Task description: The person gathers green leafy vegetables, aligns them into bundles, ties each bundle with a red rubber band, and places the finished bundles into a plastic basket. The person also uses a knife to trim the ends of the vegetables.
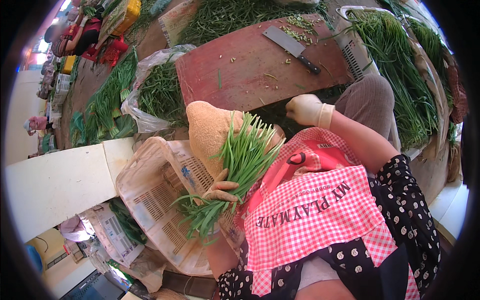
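Note:
My left hand (223,189), in a soiled glove, is closed round a bunch of green garlic chives (247,157), whose cut ends point up toward the board. The bunch lies over an orange towel (206,131) on my knee. My right hand (305,108), in a pale glove, is curled near the front edge of a worn red board (240,63); its fingertips are partly hidden, so I cannot tell if it holds anything. A cleaver (290,47) with a black handle lies flat on the board, beside chopped stem bits (300,28).
An empty-looking plastic crate (146,165) leans at my left. A white crate (360,63) full of long chives stands at right. Chives in a clear plastic bag (144,120), a heap of greens (225,18) and tied bundles (108,108) lie around. A person (71,41) sits at upper left.

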`<control>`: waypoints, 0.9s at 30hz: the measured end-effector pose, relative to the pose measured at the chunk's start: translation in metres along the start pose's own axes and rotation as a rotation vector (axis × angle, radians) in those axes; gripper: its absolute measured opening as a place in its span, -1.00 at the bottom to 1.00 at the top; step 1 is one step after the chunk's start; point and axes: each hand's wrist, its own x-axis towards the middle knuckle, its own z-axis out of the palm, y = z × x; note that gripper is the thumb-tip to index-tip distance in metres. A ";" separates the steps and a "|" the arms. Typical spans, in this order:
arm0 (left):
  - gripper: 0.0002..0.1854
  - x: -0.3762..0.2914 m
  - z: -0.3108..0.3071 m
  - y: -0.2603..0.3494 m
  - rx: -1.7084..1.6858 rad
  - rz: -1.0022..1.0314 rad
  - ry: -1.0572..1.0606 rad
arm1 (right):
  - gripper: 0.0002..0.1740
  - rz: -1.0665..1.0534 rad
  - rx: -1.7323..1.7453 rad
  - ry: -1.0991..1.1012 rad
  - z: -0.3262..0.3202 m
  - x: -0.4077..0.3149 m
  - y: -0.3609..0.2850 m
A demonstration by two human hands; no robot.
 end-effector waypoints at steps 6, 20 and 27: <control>-0.93 0.002 0.008 0.001 0.080 0.072 0.023 | -0.50 -0.267 0.469 0.248 -0.006 -0.029 -0.048; -0.83 0.000 0.002 0.002 0.100 0.037 -0.074 | -0.75 -0.142 -0.106 0.228 0.029 0.001 -0.017; -0.86 0.007 0.009 0.008 0.106 0.056 -0.043 | -0.58 -0.059 0.252 0.425 -0.002 -0.024 -0.014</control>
